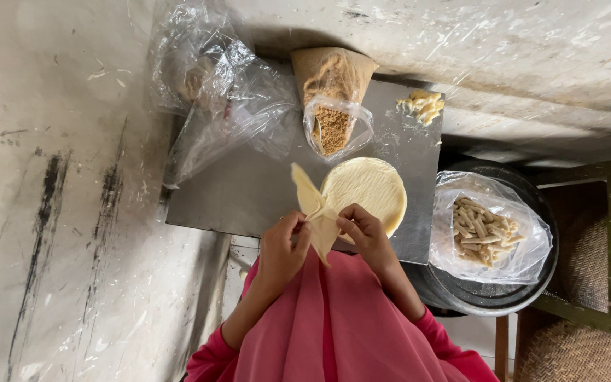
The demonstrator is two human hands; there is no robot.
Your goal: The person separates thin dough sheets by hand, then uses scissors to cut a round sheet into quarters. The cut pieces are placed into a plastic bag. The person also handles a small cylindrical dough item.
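My left hand point(281, 247) and right hand point(362, 230) both pinch a thin pale yellow pastry sheet point(315, 212), folded into a cone, above the grey metal counter point(249, 191). Just beside it lies the round stack of pale wrappers point(369, 187), behind it a clear bag of brown crumbs point(332, 127).

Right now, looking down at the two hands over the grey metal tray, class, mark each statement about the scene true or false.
1. Both hands, left hand and right hand, pinch a thin pale folded wrapper sheet. True.
2. The round stack of pale wrappers lies on the floor. False: on the grey metal tray.
3. The clear bag of brown crumbs is open. True.
4. The bag of pale rolled sticks sits left of the tray. False: right.
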